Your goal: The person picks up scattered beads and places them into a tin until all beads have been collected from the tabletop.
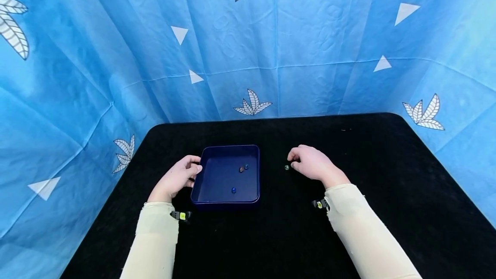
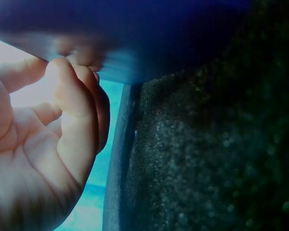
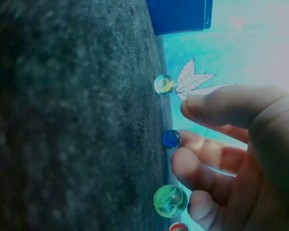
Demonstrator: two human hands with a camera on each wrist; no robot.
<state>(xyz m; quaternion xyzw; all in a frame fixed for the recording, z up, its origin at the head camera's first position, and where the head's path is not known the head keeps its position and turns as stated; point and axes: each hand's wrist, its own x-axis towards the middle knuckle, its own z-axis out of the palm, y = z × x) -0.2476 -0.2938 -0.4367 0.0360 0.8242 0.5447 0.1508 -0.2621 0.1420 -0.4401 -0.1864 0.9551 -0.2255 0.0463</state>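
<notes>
A dark blue square tray (image 1: 217,171) stands left of centre in the head view. My left hand (image 1: 178,176) holds its left wall, thumb at the rim and fingers against the outside. Inside lie a reddish-brown marble (image 1: 241,169), a small dark blue marble (image 1: 246,166) and a blue marble (image 1: 234,190). To the right, my right hand (image 1: 311,162) hangs low with bent fingers, thumb apart from index. Near its fingertips are a clear yellow-swirled marble (image 3: 164,84), a blue marble (image 3: 172,138), a green-swirled marble (image 3: 170,201) and a red-and-white marble (image 3: 178,226).
A black cloth (image 1: 310,236) covers the table. Blue curtains (image 1: 310,33) with leaf and triangle prints hang behind and along the sides. Both wrists carry small cameras strapped over pale sleeves (image 1: 155,236).
</notes>
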